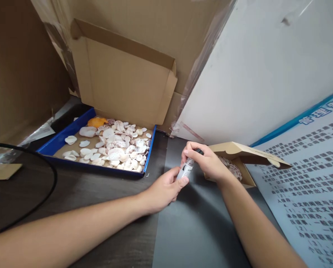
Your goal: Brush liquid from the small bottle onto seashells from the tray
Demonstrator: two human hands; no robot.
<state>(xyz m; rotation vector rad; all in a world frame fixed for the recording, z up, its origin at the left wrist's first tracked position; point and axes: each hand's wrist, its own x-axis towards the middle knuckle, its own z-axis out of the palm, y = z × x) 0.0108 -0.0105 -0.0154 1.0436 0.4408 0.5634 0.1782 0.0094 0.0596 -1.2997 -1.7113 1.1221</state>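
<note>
Above a smooth grey mat (177,238), my left hand (163,190) grips a small, translucent, black-capped cylindrical bottle (185,169) low down, apparently steadying it, while my right hand (207,160) holds the capped end.

A white panel (256,70), perhaps a wall, behind a dark tabletop (124,243).
</note>
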